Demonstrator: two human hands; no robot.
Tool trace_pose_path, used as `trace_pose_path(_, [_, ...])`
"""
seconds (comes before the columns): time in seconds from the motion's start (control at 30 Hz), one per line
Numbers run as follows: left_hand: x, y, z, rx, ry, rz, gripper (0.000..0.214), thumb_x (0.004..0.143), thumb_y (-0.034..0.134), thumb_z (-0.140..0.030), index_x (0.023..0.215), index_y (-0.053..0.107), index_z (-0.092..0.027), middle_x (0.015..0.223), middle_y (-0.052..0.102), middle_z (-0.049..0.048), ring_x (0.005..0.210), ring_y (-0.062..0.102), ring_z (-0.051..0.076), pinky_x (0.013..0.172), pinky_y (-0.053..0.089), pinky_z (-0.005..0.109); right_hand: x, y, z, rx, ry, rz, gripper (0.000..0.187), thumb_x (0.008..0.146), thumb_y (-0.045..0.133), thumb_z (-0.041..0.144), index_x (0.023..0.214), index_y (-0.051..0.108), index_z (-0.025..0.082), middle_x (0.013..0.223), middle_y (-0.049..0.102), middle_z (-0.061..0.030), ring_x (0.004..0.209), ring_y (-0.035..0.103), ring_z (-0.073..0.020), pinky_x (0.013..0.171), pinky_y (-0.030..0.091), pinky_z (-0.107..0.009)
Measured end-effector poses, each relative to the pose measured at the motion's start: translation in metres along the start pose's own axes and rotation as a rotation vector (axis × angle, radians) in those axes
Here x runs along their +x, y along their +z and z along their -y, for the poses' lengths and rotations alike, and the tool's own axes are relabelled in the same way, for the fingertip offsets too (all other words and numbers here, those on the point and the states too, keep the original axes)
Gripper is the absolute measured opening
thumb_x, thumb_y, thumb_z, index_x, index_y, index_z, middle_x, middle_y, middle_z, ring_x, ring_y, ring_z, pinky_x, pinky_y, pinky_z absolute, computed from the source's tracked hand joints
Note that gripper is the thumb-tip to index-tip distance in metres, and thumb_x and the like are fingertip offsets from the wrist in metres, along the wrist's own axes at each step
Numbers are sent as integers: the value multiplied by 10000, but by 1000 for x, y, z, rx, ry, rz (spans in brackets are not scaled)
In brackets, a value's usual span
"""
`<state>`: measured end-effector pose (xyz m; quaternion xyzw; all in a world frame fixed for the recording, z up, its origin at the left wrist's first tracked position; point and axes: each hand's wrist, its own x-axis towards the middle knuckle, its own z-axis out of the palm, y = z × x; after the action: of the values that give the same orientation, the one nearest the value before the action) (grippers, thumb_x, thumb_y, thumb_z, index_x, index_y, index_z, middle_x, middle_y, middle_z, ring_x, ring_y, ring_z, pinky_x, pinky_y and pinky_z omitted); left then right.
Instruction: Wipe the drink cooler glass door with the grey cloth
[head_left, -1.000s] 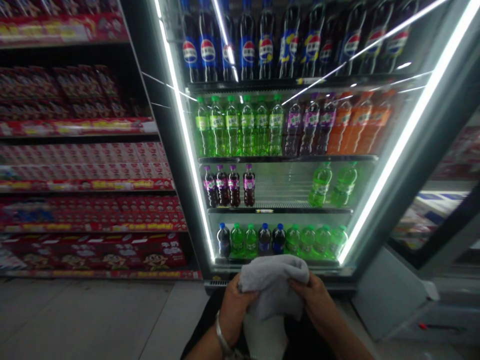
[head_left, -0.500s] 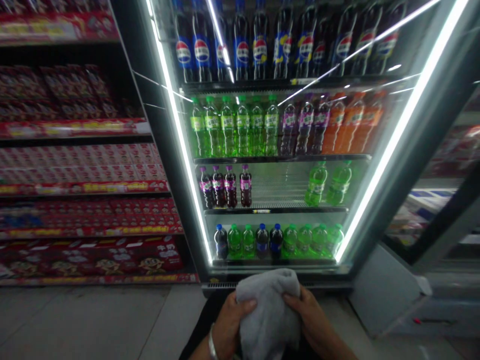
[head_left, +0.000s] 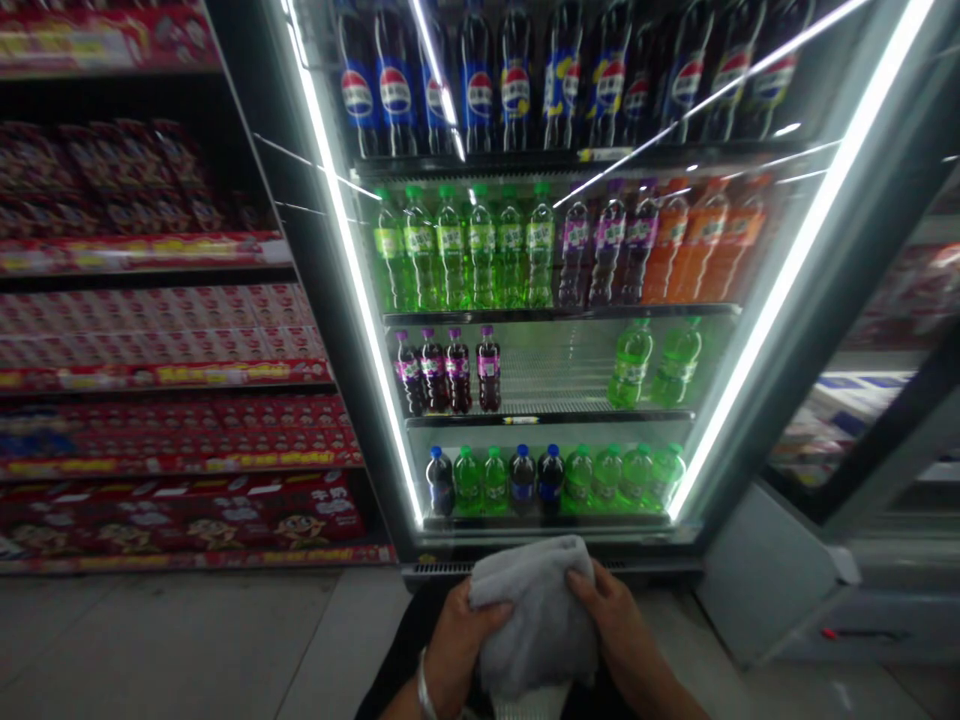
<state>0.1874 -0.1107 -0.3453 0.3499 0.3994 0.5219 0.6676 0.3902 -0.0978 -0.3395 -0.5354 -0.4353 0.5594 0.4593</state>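
A grey cloth (head_left: 532, 615) is stretched between my hands at the bottom middle of the view. My left hand (head_left: 463, 630) grips its left side, thumb lying over the front. At its right edge my right hand (head_left: 619, 615) pinches the cloth between thumb and fingers; most of the fingers of both hands are hidden behind it. Below the cloth's lower edge a pale, ribbed thing (head_left: 531, 704) shows in part; I cannot make out what it is. Beyond my hands stands a lit drinks fridge (head_left: 409, 575) with a glass front.
Inside the fridge are cola bottles (head_left: 478, 90), green soda bottles (head_left: 480, 250), orange soda bottles (head_left: 690, 245) and purple-labelled bottles (head_left: 489, 370). Shelves of red cartons (head_left: 180, 515) stand to the left. A grey-white cabinet (head_left: 780, 580) is at the right, on the tiled floor (head_left: 187, 640).
The cloth's lower part has lifted and folded up, so the pale ribbed thing now shows under it. My hands stay nearly in place. The view has shifted slightly.
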Motion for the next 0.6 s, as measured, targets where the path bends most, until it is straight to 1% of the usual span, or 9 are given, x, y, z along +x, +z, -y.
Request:
trace_pose_path(0.13, [-6,4,-7,-54,-50,41,531,521,912,-405,956,764,-139,895,774,88,909,688,277,836,512,351,-2,2,3,-9,25,-44,696,674,673,723,1083,702,161,1053,751,-98,1055,646,-333,922,498,-426])
trace_pose_path(0.27, [-12,8,-13,-135,-122,62,639,541,900,-484,1060,740,-149,942,774,102,911,695,290,897,522,402,-6,2,8,-81,25,-33,754,687,612,776,1103,702,154,1133,734,-116,1163,602,-355,952,489,-421])
trace_pose_path(0.33, [-13,9,-13,-154,-134,91,632,544,903,-460,1067,738,-146,954,776,109,930,698,299,914,519,413,-8,3,10,-107,26,-10,763,699,586,788,1102,707,152,1152,728,-119,1186,586,-362,947,489,-421])
trace_pose_path(0.4, [-11,9,-13,-146,-128,95,608,538,909,-422,1049,744,-138,946,780,111,948,699,305,932,511,418,-9,3,10,-110,21,30,723,730,580,765,1101,709,158,1141,731,-112,1158,599,-351,944,486,-421])
trace_pose_path(0.43, [-10,8,-12,-136,-120,71,595,528,914,-409,1032,750,-139,934,784,106,944,700,304,930,510,416,-9,3,9,-102,16,53,692,752,578,745,1100,708,161,1129,734,-107,1128,612,-340,946,482,-423])
trace_pose_path(0.5, [-6,6,-10,-109,-105,-19,572,486,934,-385,980,762,-153,901,793,81,907,703,290,898,515,398,-8,3,6,-82,3,89,633,794,574,702,1114,697,170,1131,731,-95,1090,626,-315,968,470,-427])
trace_pose_path(0.57, [-2,3,-9,-69,-79,-101,545,449,950,-367,921,767,-166,888,800,59,865,700,269,858,518,376,-5,3,3,-55,-20,96,608,796,596,681,1125,684,177,1157,723,-94,1088,627,-305,986,464,-432])
trace_pose_path(0.6, [0,2,-9,-46,-69,-122,528,447,952,-367,899,766,-169,882,801,54,852,697,263,844,519,371,-4,3,1,-40,-33,86,611,780,619,678,1127,679,179,1171,718,-98,1098,624,-306,992,465,-433])
